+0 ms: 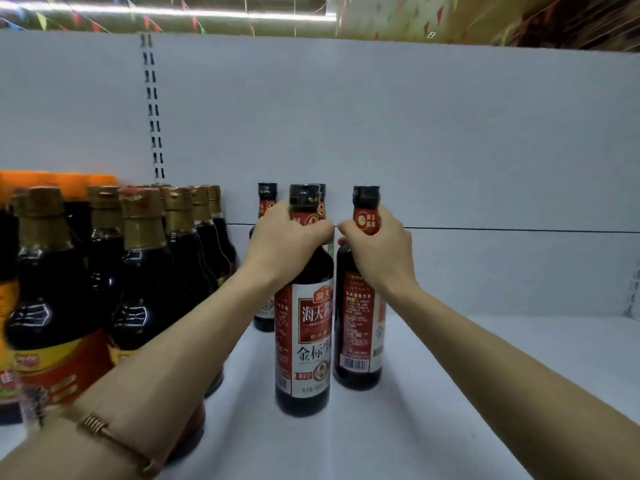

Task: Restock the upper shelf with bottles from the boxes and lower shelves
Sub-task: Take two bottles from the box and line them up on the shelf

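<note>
Left hand (289, 237) grip curled round neck of dark red-labelled glass sauce bottle (304, 327), right hand (375, 247) grip clamped on neighbouring dark barcode-labelled bottle (358, 327), both upright on white shelf (485, 375), rear black-capped bottles (266, 199) half hidden, gold-capped bottles (142, 271) cropped left.

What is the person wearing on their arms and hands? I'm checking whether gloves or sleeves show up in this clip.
No gloves or sleeves: both forearms are bare. The left hand and right hand show no rings from this view. The only item worn is a coiled, copper-coloured bracelet on the left forearm.

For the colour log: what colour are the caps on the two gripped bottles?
Black, in the head view: left bottle cap, right bottle cap.
</note>
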Available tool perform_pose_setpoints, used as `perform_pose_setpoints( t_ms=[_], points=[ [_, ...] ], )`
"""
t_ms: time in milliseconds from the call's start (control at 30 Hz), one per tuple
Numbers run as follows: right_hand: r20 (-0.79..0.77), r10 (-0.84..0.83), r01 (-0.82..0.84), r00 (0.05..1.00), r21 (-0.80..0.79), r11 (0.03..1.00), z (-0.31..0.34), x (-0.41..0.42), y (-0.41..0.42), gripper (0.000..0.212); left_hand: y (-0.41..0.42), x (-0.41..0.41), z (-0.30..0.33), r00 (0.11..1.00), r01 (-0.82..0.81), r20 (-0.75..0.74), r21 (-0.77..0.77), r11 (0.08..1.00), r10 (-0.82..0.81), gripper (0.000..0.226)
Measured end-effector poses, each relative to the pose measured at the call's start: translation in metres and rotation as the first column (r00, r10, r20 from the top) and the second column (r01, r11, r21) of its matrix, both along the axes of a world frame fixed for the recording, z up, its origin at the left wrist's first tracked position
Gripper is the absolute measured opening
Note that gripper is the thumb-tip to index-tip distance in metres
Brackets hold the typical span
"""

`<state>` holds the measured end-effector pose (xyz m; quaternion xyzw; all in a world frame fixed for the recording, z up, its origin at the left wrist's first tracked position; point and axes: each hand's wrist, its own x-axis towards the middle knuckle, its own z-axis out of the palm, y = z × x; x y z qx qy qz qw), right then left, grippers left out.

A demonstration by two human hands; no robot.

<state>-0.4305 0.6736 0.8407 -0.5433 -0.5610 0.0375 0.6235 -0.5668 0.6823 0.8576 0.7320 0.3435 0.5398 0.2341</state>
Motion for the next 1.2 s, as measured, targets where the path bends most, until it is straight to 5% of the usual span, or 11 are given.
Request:
perform_pose_setpoints(
  t_ms=[200, 400, 533, 667, 800, 967, 1200],
  points=[
    [-0.034, 0.004, -0.003, 0.999, 0.005, 1.0, -0.001, -0.003, -0.002, 0.022, 0.001, -0.011, -0.007, 0.995, -0.092, 0.054, 0.147, 0.985, 0.085, 0.016],
    [-0.005, -0.062, 0.062, 0.998, -0.015, 0.998, -0.008, -0.004, -0.005, 0.021, -0.002, -0.019, -0.024, 0.992, 0.042, 0.121, -0.05, 0.998, -0.036, 0.026],
    [0.061, -0.068, 0.071, 0.996, -0.051, 0.996, -0.008, -0.001, -0.01, 0.023, -0.014, -0.017, -0.069, 0.983, -0.158, -0.093, -0.018, 0.987, 0.156, 0.091],
    [0.033, 0.009, -0.006, 0.999, -0.079, 0.997, -0.017, 0.003, -0.015, 0.025, -0.012, -0.015, -0.075, 0.966, -0.235, -0.111, -0.007, 0.972, 0.233, 0.106],
    [0.009, 0.056, -0.055, 0.998, -0.088, 0.995, -0.025, 0.006, -0.018, 0.034, -0.004, -0.018, -0.077, 0.985, -0.172, -0.032, -0.11, 0.979, 0.17, 0.094],
    [0.047, 0.018, -0.012, 0.999, -0.138, 0.99, -0.023, -0.011, -0.003, 0.049, 0.006, -0.02, -0.074, 0.959, -0.269, -0.119, -0.112, 0.956, 0.256, 0.074],
    [0.081, 0.258, -0.207, 0.963, -0.394, 0.895, -0.022, -0.01, -0.002, 0.07, 0.012, -0.019, -0.068, 0.957, -0.273, -0.147, -0.171, 0.947, 0.249, 0.065]
  ],
)
